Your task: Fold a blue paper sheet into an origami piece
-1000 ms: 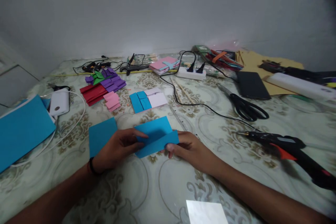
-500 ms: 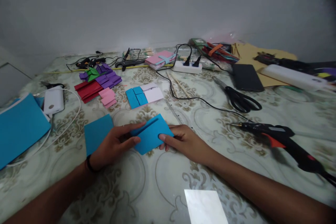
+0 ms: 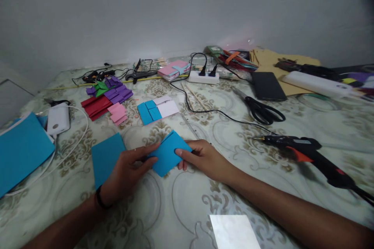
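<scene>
A folded piece of blue paper (image 3: 168, 155) is held just above the table between both hands. My left hand (image 3: 131, 165) pinches its left edge between thumb and fingers, with a dark band at the wrist. On the right side, my right hand (image 3: 201, 156) grips the paper, thumb on top and fingers beneath. A blue paper sheet (image 3: 106, 157) lies flat, partly under my left wrist. Beyond the hands is a white card with blue folded pieces (image 3: 157, 109). A white sheet (image 3: 233, 230) lies near the front edge of view.
At right rest a glue gun (image 3: 304, 149), black scissors (image 3: 260, 107) and a phone (image 3: 269, 85). A power strip (image 3: 203, 78) with a black cable stands at the back. Left are folded coloured papers (image 3: 96, 107), a white power bank (image 3: 58, 118) and blue sheets (image 3: 23, 151).
The fold has closed further, so the dark gap between the blue paper's layers is narrower. Both hands keep their hold. The whole view has shifted slightly.
</scene>
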A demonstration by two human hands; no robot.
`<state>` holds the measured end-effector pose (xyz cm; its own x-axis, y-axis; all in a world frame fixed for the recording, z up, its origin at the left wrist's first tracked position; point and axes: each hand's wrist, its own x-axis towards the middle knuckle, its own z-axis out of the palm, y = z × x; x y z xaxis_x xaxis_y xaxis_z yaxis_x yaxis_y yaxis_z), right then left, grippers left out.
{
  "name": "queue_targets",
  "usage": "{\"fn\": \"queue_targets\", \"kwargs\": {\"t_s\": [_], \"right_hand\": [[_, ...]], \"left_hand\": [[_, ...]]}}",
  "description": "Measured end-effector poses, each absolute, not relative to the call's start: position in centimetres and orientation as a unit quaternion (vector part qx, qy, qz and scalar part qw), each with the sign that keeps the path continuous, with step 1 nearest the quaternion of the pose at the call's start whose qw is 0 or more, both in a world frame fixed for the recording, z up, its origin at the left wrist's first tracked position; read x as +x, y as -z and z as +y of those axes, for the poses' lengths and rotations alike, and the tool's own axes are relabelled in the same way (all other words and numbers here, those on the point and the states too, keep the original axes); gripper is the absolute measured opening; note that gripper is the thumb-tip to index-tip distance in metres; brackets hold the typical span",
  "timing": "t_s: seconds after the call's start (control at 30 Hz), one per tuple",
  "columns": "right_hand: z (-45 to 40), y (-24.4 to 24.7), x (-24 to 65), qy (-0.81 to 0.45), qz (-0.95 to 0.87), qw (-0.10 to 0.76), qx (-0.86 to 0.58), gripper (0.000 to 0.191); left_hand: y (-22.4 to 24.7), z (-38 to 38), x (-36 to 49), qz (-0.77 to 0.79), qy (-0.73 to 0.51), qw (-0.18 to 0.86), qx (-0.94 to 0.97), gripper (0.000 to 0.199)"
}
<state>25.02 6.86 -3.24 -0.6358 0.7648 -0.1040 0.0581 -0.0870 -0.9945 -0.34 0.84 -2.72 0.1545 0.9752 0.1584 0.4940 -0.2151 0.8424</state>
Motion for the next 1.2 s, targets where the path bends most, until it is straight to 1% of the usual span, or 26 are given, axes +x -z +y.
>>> {"fn": "queue_targets", "kwargs": {"t_s": [0.17, 0.43, 0.53, 0.63, 0.67, 0.8, 0.87, 0.97, 1.2], "right_hand": [[6.8, 3.1, 25.0, -0.659, -0.617, 0.261, -0.341, 0.060], [6.7, 2.9, 25.1, -0.643, -0.633, 0.248, -0.353, 0.053], [6.7, 3.1, 25.1, -0.641, -0.639, 0.248, -0.344, 0.048], [6.6, 3.3, 25.0, -0.651, -0.628, 0.268, -0.332, 0.039], [6.6, 3.4, 24.9, -0.657, -0.619, 0.275, -0.331, 0.039], [6.4, 3.7, 24.9, -0.674, -0.593, 0.285, -0.335, 0.068], [6.4, 3.8, 24.9, -0.673, -0.596, 0.285, -0.333, 0.074], [6.4, 3.9, 25.0, -0.668, -0.606, 0.282, -0.328, 0.075], [6.5, 4.1, 25.0, -0.658, -0.617, 0.278, -0.331, 0.061]], "left_hand": [[2.6, 0.7, -0.2, 0.537, -0.366, 0.323, 0.688, 0.036], [2.4, 0.6, -0.1, 0.544, -0.346, 0.359, 0.675, 0.039], [2.4, 0.4, -0.1, 0.548, -0.342, 0.365, 0.670, 0.039], [2.2, 0.3, 0.0, 0.554, -0.334, 0.370, 0.667, 0.041], [2.1, 0.3, 0.0, 0.555, -0.333, 0.371, 0.666, 0.042], [2.1, 0.5, 0.0, 0.549, -0.338, 0.377, 0.665, 0.046], [2.2, 0.7, -0.1, 0.551, -0.331, 0.388, 0.660, 0.049], [2.5, 0.8, -0.3, 0.554, -0.323, 0.403, 0.653, 0.050], [2.5, 1.0, -0.4, 0.542, -0.319, 0.432, 0.646, 0.047]]}}
